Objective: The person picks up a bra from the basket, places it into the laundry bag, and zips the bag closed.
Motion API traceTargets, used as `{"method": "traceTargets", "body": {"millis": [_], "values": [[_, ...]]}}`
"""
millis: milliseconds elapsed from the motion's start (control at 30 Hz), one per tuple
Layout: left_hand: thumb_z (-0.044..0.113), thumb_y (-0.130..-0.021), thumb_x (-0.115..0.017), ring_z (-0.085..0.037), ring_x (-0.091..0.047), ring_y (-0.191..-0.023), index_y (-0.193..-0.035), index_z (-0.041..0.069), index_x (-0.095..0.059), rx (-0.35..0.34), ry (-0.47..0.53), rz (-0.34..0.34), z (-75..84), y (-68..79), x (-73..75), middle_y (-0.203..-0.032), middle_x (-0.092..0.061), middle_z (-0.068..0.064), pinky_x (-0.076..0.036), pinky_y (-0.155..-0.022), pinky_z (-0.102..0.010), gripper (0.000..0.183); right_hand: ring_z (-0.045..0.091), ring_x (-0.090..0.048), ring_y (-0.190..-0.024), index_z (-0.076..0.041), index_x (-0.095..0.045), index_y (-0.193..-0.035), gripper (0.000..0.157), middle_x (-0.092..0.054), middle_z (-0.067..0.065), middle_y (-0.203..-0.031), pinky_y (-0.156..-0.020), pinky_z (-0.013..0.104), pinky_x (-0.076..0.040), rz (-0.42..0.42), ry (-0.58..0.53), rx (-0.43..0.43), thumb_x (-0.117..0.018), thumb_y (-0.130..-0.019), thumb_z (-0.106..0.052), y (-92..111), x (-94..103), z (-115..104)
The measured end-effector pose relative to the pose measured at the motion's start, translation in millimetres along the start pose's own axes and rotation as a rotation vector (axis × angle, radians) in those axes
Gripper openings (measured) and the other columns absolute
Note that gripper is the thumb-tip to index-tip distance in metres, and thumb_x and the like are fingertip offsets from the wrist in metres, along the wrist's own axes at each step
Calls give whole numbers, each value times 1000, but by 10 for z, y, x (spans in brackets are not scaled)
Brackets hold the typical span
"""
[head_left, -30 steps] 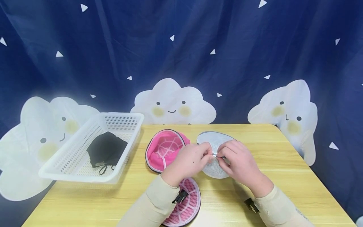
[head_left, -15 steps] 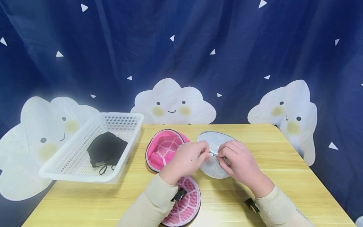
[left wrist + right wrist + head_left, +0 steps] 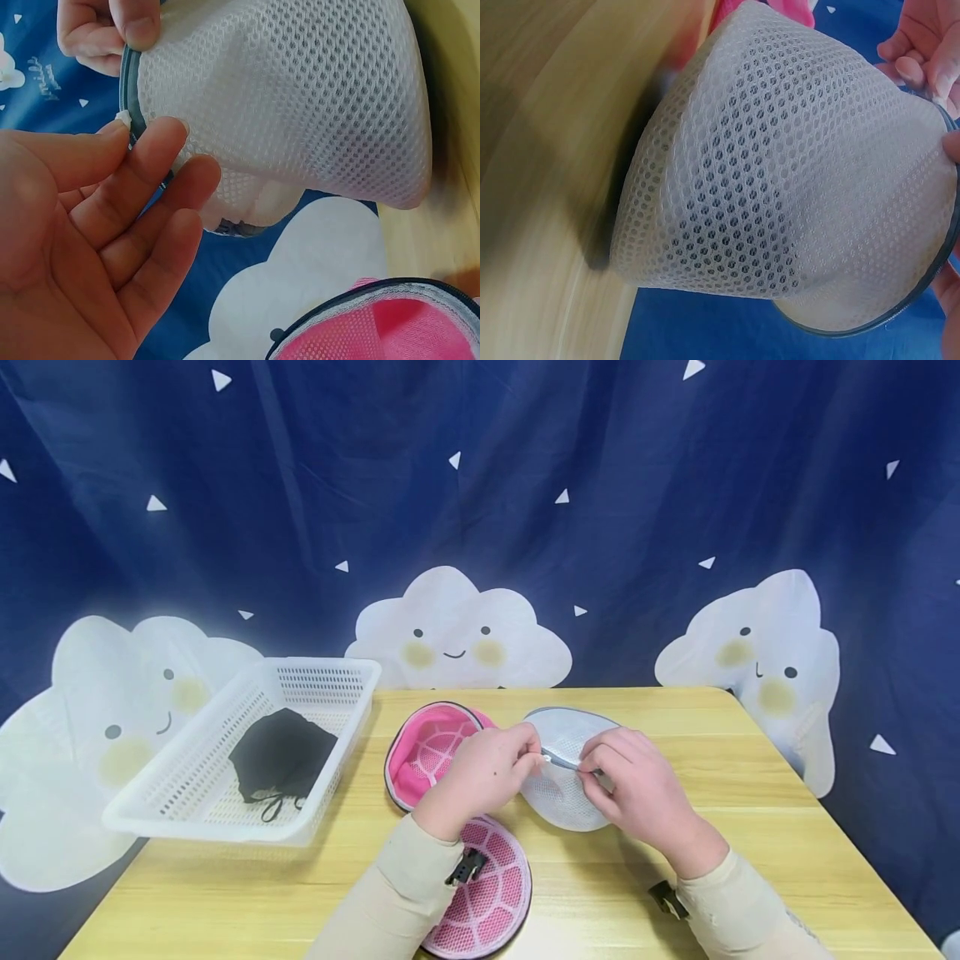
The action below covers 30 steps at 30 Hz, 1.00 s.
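A white mesh laundry bag (image 3: pixel 558 802) with a grey zipper (image 3: pixel 561 760) round its rim stands on the table. My left hand (image 3: pixel 486 768) pinches the small white zipper pull (image 3: pixel 124 118) between thumb and index finger, its other fingers loosely spread in the left wrist view. On the same edge, a short way to the right, my right hand (image 3: pixel 633 781) pinches the zipper band. In the right wrist view the honeycomb mesh side (image 3: pixel 742 180) fills the middle, and the dark rim (image 3: pixel 900 304) curves along the right.
Left of the white bag lies a pink mesh bag (image 3: pixel 435 747), its mouth spread. A round pink mesh piece (image 3: pixel 498 893) lies partly under my left forearm. The white plastic basket (image 3: pixel 202 837) at left holds a black cloth item (image 3: pixel 283 752) with a thin cord.
My left hand has moved left with the zipper pull, away from the right hand, baring more zipper band between them. The right hand has stayed nearly in place.
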<state>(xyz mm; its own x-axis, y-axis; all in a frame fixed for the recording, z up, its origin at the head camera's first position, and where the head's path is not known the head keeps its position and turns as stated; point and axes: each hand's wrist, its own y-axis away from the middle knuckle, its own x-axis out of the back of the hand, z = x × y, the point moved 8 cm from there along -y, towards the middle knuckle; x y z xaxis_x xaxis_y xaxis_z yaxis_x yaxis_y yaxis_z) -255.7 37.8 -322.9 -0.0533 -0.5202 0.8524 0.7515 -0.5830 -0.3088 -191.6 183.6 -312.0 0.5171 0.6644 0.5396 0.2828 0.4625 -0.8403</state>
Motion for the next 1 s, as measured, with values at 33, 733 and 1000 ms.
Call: {"method": "traceTargets", "body": {"millis": [33, 733, 1000], "values": [[25, -98, -68, -7, -50, -60, -89, 23, -55, 1, 3, 2, -4, 1, 6, -69, -54, 15, -42, -57, -25, 16, 21, -60, -82, -10, -62, -81, 9, -65, 0, -91, -73, 37, -44, 0, -1, -2, -56, -87, -13, -1, 3, 4], [28, -98, -68, -7, -50, -60, -89, 22, -56, -39, -22, -29, 147, -12, -19, -67, -52, 15, -42, -57, -24, 16, 23, -61, -85, -8, -64, -86, 4, -64, 1, -93, -79, 39, -47, -16, 42, -4, -62, -83, -11, -19, -7, 10], [28, -97, -68, -6, -50, -62, -88, 23, -57, -80, -39, -10, 235, -6, -70, -67, -52, 16, -41, -58, -22, 16, 23, -60, -84, -9, -63, -86, 3, -63, 0, -92, -81, 37, -47, -32, 48, -3, -62, -84, -12, -17, -17, -3]]}}
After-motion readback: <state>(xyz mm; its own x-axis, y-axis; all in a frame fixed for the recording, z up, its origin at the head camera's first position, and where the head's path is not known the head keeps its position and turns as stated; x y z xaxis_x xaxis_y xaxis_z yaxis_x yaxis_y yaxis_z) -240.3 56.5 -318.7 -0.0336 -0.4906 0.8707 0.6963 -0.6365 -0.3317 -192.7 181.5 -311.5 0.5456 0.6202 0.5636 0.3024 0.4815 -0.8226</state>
